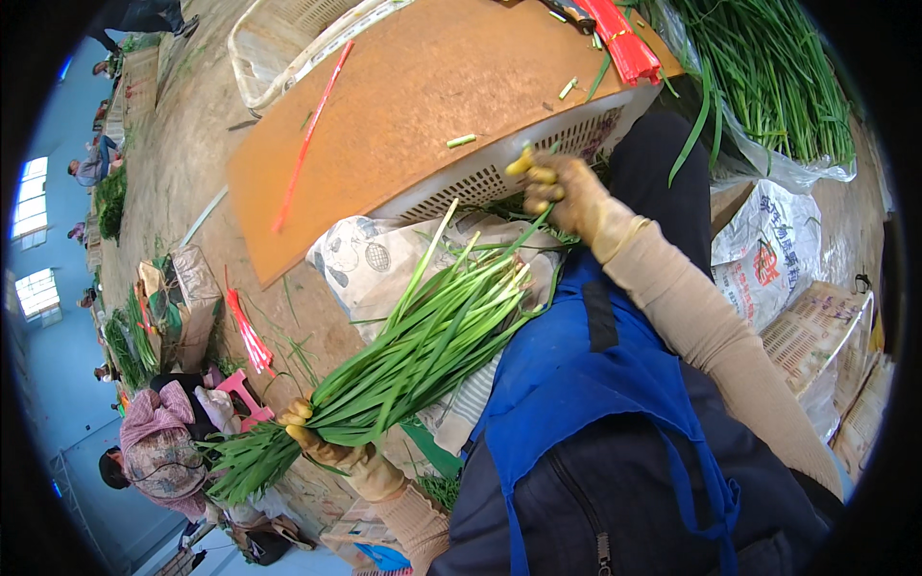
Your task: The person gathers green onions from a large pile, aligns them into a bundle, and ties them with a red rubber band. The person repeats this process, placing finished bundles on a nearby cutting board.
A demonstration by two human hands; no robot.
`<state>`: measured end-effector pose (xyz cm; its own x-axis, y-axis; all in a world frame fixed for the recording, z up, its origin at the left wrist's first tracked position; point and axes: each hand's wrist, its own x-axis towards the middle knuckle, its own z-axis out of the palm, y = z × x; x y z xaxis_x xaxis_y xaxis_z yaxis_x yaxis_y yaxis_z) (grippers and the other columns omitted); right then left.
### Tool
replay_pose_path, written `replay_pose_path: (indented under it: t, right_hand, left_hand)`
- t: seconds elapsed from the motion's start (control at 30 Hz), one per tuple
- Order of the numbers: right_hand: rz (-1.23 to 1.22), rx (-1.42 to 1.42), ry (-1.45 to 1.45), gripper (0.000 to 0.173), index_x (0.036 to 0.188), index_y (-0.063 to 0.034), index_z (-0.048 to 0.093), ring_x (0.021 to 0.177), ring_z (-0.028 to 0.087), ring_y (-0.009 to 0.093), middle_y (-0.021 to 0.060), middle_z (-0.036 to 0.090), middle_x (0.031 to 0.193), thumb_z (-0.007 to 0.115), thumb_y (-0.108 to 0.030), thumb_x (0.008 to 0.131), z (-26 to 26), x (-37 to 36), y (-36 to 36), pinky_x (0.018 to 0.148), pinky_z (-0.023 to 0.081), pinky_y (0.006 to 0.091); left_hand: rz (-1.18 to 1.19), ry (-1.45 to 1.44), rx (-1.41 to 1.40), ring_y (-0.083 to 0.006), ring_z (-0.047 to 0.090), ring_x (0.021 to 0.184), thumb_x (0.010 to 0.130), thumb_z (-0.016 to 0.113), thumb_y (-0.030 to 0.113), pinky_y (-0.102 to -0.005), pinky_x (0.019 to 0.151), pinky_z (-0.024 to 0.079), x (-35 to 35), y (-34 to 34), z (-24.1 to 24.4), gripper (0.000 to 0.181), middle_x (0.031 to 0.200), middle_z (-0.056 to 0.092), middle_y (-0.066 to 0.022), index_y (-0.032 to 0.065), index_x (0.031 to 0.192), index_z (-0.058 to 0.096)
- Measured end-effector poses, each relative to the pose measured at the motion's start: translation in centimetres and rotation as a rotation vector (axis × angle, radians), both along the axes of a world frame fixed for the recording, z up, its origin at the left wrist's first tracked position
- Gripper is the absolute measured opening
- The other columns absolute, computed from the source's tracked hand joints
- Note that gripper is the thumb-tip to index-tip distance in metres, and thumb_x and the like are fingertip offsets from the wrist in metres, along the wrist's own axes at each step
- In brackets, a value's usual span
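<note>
A bundle of long green leafy stalks, likely garlic chives [432,331], lies across the lap over a printed cloth [360,252]. My left hand [338,450], in a yellowish glove, is closed around the leafy end of the bundle. My right hand [555,191], gloved and soiled, is above the pale stem ends, beside the crate's edge; a green leaf shows at its fingers, which are partly blurred. An orange-brown board [389,101] rests on a white perforated plastic crate [461,191]. On the board are a red tie strip [313,137], a bundle of red strips [625,43] and cut stem pieces [461,141].
More green stalks [778,86] fill a plastic-lined container at the upper right. A white woven sack [767,252] and plastic crates [817,331] stand at the right. Red strips [247,331] lie on the floor. A person [162,446] sits at the lower left.
</note>
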<state>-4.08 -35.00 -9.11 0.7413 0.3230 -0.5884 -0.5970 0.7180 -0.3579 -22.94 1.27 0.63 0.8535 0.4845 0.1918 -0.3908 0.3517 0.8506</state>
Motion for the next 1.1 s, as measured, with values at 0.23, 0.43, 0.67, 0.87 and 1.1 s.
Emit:
replay_pose_path:
  t: [0.23,0.43,0.67,0.87,1.1]
  right_hand:
    - [0.634,-0.972,-0.725,0.043,0.116,-0.0081,0.061,0.083,0.061,0.016,0.0084,0.067,0.098,0.066,-0.037,0.085,7.1,0.7,1.6,0.075,0.048,0.0272]
    - [1.043,-1.038,-0.855,0.038,0.103,-0.0048,0.067,0.083,0.063,0.029,0.0170,0.068,0.089,0.067,-0.037,0.083,6.7,2.2,4.7,0.075,0.049,0.0385]
    - [0.707,-0.912,-0.618,0.030,0.102,-0.0005,0.066,0.054,0.059,0.014,0.0134,0.064,0.065,0.057,-0.027,0.091,6.0,-0.8,5.0,0.058,0.050,0.0309]
    - [0.549,-1.068,-0.562,0.030,0.102,-0.0007,0.064,0.070,0.065,0.018,0.0127,0.068,0.082,0.064,-0.027,0.087,5.9,0.1,1.4,0.068,0.052,0.0310]
    - [0.865,-1.153,-1.937,0.041,0.110,-0.0129,0.061,0.072,0.064,0.028,0.0095,0.059,0.083,0.062,-0.009,0.070,7.9,-2.2,4.6,0.056,0.051,0.0381]
  left_hand:
    - [-0.140,-0.033,0.044,-0.0152,0.051,0.082,0.097,0.050,0.029,-0.0363,0.080,0.049,0.6,0.4,-0.1,0.018,0.091,0.049,-0.0017,0.0108,0.096,0.049]
    - [-0.062,0.038,-0.015,-0.0150,0.052,0.089,0.097,0.048,0.029,-0.0359,0.085,0.047,0.5,0.6,0.1,0.018,0.093,0.053,-0.0006,0.0117,0.097,0.050]
    - [-0.020,0.034,-0.032,-0.0157,0.051,0.091,0.098,0.047,0.028,-0.0383,0.090,0.047,0.8,-0.1,-1.8,0.017,0.094,0.050,-0.0016,0.0112,0.096,0.050]
    - [-0.033,0.082,-0.149,-0.0156,0.050,0.091,0.098,0.047,0.029,-0.0417,0.089,0.048,0.6,0.5,-2.0,0.019,0.093,0.050,-0.0016,0.0105,0.095,0.049]
    - [-0.030,0.075,-0.128,-0.0161,0.053,0.091,0.096,0.050,0.029,-0.0465,0.089,0.049,1.1,0.7,-2.1,0.018,0.094,0.051,-0.0010,0.0111,0.095,0.051]
